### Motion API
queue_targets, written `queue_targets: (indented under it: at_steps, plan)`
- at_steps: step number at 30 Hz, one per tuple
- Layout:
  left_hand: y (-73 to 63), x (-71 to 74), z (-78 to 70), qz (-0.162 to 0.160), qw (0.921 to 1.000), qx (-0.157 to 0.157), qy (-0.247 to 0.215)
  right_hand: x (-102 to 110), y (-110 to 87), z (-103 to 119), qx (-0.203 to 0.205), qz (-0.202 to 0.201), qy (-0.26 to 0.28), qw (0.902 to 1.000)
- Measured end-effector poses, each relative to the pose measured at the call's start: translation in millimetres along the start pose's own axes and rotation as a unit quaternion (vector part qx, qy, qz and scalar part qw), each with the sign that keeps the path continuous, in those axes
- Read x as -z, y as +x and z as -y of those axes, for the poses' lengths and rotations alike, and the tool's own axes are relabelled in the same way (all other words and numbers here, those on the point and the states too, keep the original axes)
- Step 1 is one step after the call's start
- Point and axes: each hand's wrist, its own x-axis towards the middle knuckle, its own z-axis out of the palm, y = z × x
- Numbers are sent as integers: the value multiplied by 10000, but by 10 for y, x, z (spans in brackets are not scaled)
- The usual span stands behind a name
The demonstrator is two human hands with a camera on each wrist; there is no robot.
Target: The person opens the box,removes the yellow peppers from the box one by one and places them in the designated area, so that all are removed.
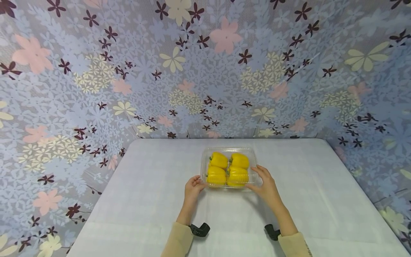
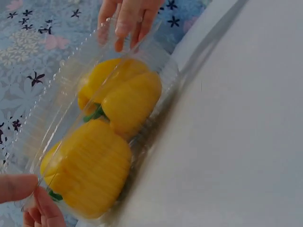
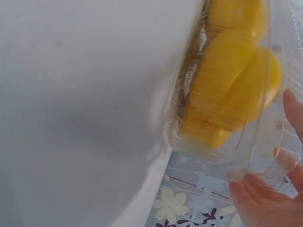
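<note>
A clear plastic container (image 1: 253, 157) with several yellow bell peppers (image 1: 238, 176) stands toward the back of the white-covered table. Green stems show on the peppers. At the container's front left corner, my left hand (image 1: 193, 189) pinches the rim between thumb and fingers; the left wrist view shows this thumb (image 2: 19, 187) at the ridged edge. My right hand (image 1: 266, 187) holds the right side, thumb toward the front and fingers farther back. In the right wrist view, fingers (image 3: 258, 201) touch the container's rim. Whether the lid is fully pressed down, I cannot tell.
A white cloth covers the table (image 1: 144, 185). Flower-patterned fabric (image 1: 205, 71) hangs behind the table and at its sides. Black devices (image 1: 200, 230) are strapped at both wrists, below beige sleeves (image 1: 179, 241).
</note>
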Motion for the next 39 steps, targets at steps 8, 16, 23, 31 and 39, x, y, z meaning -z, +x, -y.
queue_targets:
  at_steps: [8, 16, 23, 31, 39]
  plan:
    - [76, -45, 154, -488, 9982, -302, -183, -10, -8, -18, -64, 27, 50, 10000]
    - [151, -65, 306, -730, 9959, -520, -75, -23, -10, -37, 52, -108, -19, 9999]
    - [158, -51, 320, -782, 9946, -651, 192, -36, -16, -43, 35, -36, 55, 10000]
    - [348, -6, 278, -633, 9649, -1469, 2085, 33, 27, 36, 210, -295, 99, 9993]
    - [576, -6, 192, -273, 9505, -1740, 2560, 201, 299, 200, 248, -393, 456, 9979]
